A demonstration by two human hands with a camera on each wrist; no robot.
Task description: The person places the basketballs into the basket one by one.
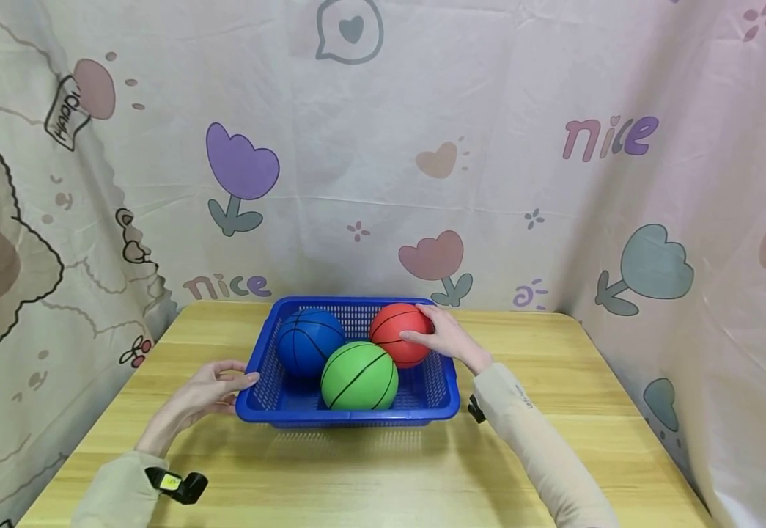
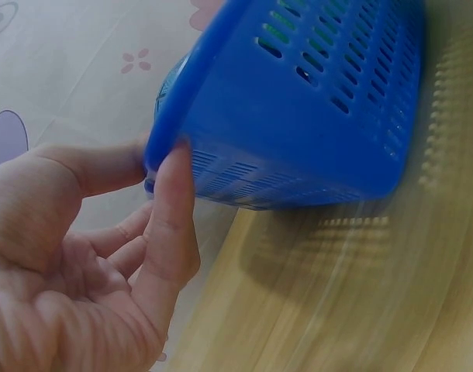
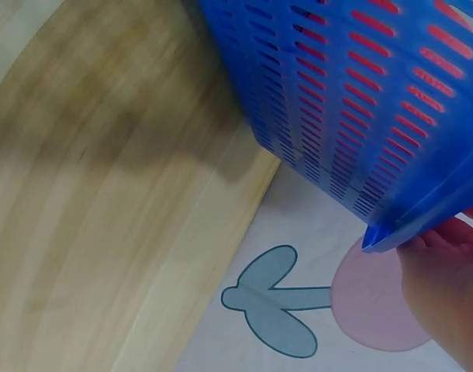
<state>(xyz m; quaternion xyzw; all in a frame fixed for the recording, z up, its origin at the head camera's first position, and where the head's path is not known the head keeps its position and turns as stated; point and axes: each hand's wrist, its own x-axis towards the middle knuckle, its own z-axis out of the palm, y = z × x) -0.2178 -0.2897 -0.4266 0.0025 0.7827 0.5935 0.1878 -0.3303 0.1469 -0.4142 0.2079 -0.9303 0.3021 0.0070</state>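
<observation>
A blue plastic basket (image 1: pixel 350 416) with slotted walls is at the middle of the table in the head view. Inside it are a blue toy basketball (image 1: pixel 310 342) at the left, a green one (image 1: pixel 359 376) in front and a red one (image 1: pixel 401 335) at the back right. My left hand (image 1: pixel 201 396) pinches the basket's left rim between thumb and finger, as the left wrist view (image 2: pixel 89 232) also shows. The right hand (image 1: pixel 450 336) reaches over the right rim and holds the red ball's right side, thumb in front; its fingertips are partly hidden.
Under the basket is a light wooden table (image 1: pixel 541 440). A patterned cloth (image 1: pixel 369 161) hangs behind the table and along both sides, close to the back edge. Small black wrist cameras (image 1: pixel 177 484) are strapped over the sleeves.
</observation>
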